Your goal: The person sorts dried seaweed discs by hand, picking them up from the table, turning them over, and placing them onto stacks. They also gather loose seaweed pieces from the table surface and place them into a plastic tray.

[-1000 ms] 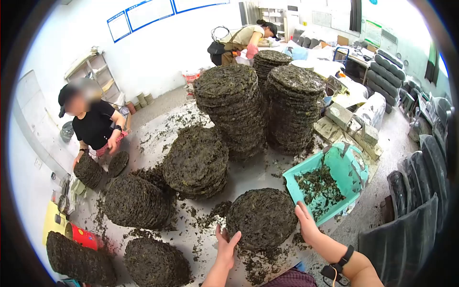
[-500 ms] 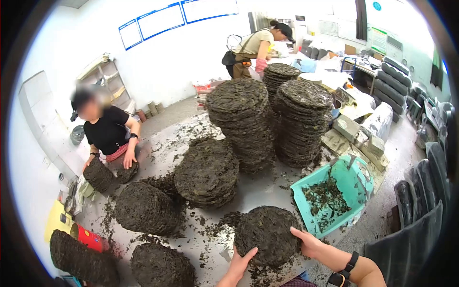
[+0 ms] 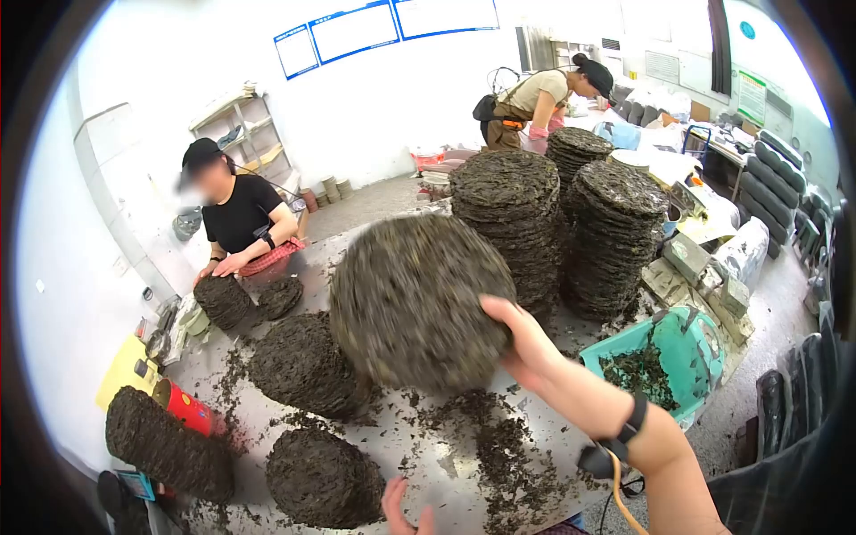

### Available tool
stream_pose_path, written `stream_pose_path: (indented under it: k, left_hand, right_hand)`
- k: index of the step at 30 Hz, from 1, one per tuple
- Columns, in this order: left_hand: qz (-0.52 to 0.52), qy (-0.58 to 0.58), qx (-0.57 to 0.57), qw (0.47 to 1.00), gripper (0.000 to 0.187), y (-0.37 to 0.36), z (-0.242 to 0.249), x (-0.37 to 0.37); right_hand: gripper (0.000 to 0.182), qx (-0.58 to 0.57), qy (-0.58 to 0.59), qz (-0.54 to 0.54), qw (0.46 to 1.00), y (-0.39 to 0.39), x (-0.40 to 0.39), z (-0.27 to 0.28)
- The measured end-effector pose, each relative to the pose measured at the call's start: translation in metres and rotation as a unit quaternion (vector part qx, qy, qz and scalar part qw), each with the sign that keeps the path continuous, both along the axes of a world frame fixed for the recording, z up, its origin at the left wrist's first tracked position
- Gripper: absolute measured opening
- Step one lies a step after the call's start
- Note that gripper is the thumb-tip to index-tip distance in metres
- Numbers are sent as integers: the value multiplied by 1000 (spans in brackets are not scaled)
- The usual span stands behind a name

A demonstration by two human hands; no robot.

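Observation:
My right hand [image 3: 528, 346] grips the right edge of a round cake of pressed dark leaves [image 3: 419, 308], its thumb on the upper face. The cake is raised over the table, blurred by motion, and overlaps the pile of cakes behind it. Low at the front edge, my left hand [image 3: 407, 512] shows only in part, fingers apart and holding nothing. Just left of that hand stands a stack of similar cakes [image 3: 323, 480]. Another stack [image 3: 303, 364] is farther back, beside the raised cake. Loose leaf crumbs [image 3: 513, 455] lie on the table below my right forearm.
Tall cake stacks [image 3: 504, 223] rise behind, with another [image 3: 615, 241] beside them. A green tub [image 3: 687, 392] with leaf bits is at right. At left are a leaning stack [image 3: 165, 446] and a red can [image 3: 185, 406]. One person [image 3: 245, 209] handles cakes across; another [image 3: 535, 102] bends at the back.
The cake, held low by both hands at the front edge, has been lifted forward and left in my right hand. My left hand has let go. The view has shifted left.

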State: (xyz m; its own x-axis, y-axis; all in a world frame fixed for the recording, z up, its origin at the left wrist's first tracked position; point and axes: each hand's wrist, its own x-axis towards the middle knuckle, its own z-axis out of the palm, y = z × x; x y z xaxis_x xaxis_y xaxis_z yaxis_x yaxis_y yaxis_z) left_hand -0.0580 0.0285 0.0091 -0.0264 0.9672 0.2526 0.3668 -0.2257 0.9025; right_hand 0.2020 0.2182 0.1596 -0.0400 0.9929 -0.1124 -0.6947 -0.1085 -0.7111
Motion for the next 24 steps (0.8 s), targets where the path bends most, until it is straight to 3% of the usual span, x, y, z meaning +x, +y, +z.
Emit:
stream_pose_path:
  k: [2,3,5,7,9,11,13,15,17,19,21,23,24]
  left_hand:
    - [59,96,51,992,52,-5,19,-15]
    - [89,147,70,983,53,-7,23,-26]
    - [161,197,74,964,57,-12,30,-48]
    - [241,216,59,944,62,-13,19,-81]
    - [319,111,12,941,67,-10,16,-106]
    - [373,-128,-63,917,70,-4,8,-125]
    - [384,-217,-163,882,103,0,-20,-158]
    - [409,-368,-275,788,94,7,-7,-167]
    - [245,-463,-258,812,97,-6,-61,-199]
    - [281,-465,-264,797,93,3,-46,-188]
    - [276,-451,-264,807,91,8,-45,-182]
    - [260,-434,-267,820,89,12,-48,-179]
    - [247,-434,-260,827,86,13,-49,-176]
  right_hand:
    - [69,-2,-17,-16,1000,57,-11,-12]
    - [65,-45,-57,-52,996,86,-14,-23]
    - [68,-68,-139,-61,986,96,-17,-12]
    - [82,-87,-160,-17,983,107,-17,-23]
    - [100,-110,-222,-53,967,106,-20,-20]
    - [95,-121,-218,-81,965,97,-19,-23]
    - [87,-73,-209,-105,969,74,-17,-22]
    - [74,-8,-266,-219,939,48,-16,-39]
    - [61,111,-338,-272,894,0,-39,-44]
    - [50,278,-480,-131,822,-44,-66,-53]
    - [47,430,-584,80,684,-69,-93,-71]
    - [48,467,-582,194,636,-83,-136,-82]
    - [53,488,-584,188,621,-85,-156,-90]
